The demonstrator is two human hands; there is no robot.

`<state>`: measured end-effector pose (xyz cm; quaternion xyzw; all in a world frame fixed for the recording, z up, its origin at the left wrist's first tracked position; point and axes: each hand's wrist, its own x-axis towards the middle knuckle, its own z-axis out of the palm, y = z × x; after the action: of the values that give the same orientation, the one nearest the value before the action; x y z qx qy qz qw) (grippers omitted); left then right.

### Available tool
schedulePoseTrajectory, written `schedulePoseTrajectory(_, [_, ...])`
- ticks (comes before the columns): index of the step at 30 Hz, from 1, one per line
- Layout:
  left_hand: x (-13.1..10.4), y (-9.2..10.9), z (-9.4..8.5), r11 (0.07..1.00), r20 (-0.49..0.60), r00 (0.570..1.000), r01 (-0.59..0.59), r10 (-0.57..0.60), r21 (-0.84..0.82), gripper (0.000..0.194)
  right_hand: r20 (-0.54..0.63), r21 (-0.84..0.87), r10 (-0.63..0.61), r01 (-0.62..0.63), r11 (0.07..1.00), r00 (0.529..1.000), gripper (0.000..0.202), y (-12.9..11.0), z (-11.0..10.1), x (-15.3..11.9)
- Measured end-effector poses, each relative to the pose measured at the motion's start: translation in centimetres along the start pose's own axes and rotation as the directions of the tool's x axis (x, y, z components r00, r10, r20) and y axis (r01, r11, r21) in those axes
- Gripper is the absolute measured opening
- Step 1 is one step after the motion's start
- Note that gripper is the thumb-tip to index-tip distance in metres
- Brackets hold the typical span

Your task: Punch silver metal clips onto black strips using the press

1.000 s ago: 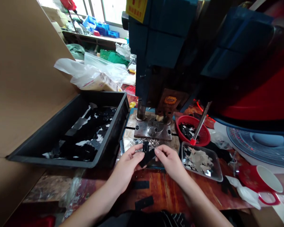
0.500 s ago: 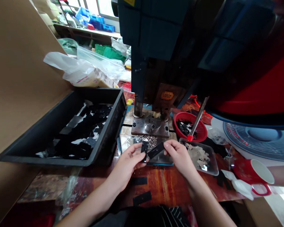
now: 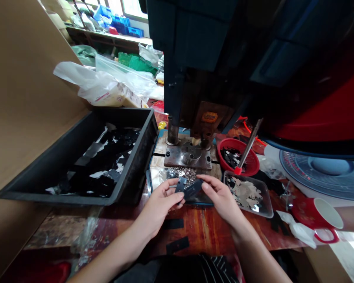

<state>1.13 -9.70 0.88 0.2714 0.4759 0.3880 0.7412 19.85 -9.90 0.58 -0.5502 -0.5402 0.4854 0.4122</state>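
Note:
Between its thumb and fingers, my left hand (image 3: 165,199) pinches a flat black strip (image 3: 181,184) with small bright metal bits at its upper end. My right hand (image 3: 220,193) is closed on the end of a second black strip (image 3: 194,189), which is tilted and meets or overlaps the first. Just beyond the hands, a heap of small shiny metal pieces (image 3: 186,173) lies on the press bed. Behind it stands the steel die plate (image 3: 174,157) of the press. Two more black strips (image 3: 177,245) lie on the table near my body.
The dark press (image 3: 194,43) rises ahead. A deep black bin (image 3: 129,165) of black strips stands at left beside cardboard (image 3: 23,98). At right are a red basket (image 3: 255,167), a clear tray of flat metal parts (image 3: 247,192), a metal rod (image 3: 250,145) and a red mug (image 3: 308,214).
My right hand has shifted slightly left, bringing its black strip against the one in my left hand. The strips' faces have tilted and look lighter.

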Motion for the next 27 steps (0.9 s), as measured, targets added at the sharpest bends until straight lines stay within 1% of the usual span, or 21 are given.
schedulePoseTrajectory(2, [0.0,0.1,0.1,1.0,-0.01,1.0,0.008,-0.009,-0.007,0.046,-0.024,-0.006,-0.031,0.031,1.0,0.999,0.036,0.2,0.0,0.0])
schedulePoseTrajectory(4, [-0.1,0.1,0.1,1.0,-0.016,1.0,0.025,-0.025,-0.009,0.043,-0.096,-0.041,-0.041,0.037,0.998,0.995,0.032,0.4,0.2,0.1])
schedulePoseTrajectory(7, [-0.1,0.1,0.2,0.999,-0.02,0.999,0.036,-0.036,-0.01,0.038,-0.173,-0.097,0.013,-0.03,0.995,0.985,0.043,0.5,0.6,0.4])
schedulePoseTrajectory(10, [0.1,0.0,0.1,0.999,-0.032,0.999,0.028,-0.028,-0.021,0.035,-0.175,-0.105,0.065,-0.084,0.991,0.982,0.048,0.4,0.9,0.6])
schedulePoseTrajectory(15, [0.3,-0.2,0.1,0.999,-0.045,0.999,0.004,-0.005,-0.033,0.037,-0.178,-0.108,0.06,-0.08,0.991,0.982,0.049,0.3,1.2,0.7])
schedulePoseTrajectory(17, [0.4,-0.2,0.2,0.999,-0.061,0.998,-0.027,0.026,-0.024,0.038,-0.16,-0.097,0.063,-0.08,0.992,0.985,0.047,0.5,1.3,0.7])
schedulePoseTrajectory(19, [0.5,-0.2,0.3,0.998,-0.078,0.996,-0.055,0.053,-0.019,0.037,-0.141,-0.074,0.061,-0.072,0.995,0.988,0.04,0.7,1.4,0.8])
schedulePoseTrajectory(21, [0.8,0.0,0.3,0.996,-0.099,0.992,-0.083,0.08,-0.02,0.037,-0.114,-0.07,0.023,-0.031,0.997,0.993,0.032,0.6,1.5,1.0])
schedulePoseTrajectory(24, [1.3,0.7,0.1,0.992,-0.132,0.983,-0.127,0.124,-0.022,0.04,-0.061,-0.127,-0.083,0.074,0.989,0.995,0.024,0.1,1.2,2.3])
schedulePoseTrajectory(25, [1.4,0.9,0.0,0.99,-0.141,0.98,-0.141,0.137,-0.022,0.041,-0.065,-0.153,-0.118,0.107,0.983,0.991,0.023,-0.1,1.0,3.0])
schedulePoseTrajectory(27, [1.5,1.4,-0.1,0.987,-0.151,0.976,-0.161,0.155,-0.027,0.04,-0.12,-0.199,-0.187,0.161,0.967,0.975,0.021,-0.5,0.6,4.9])
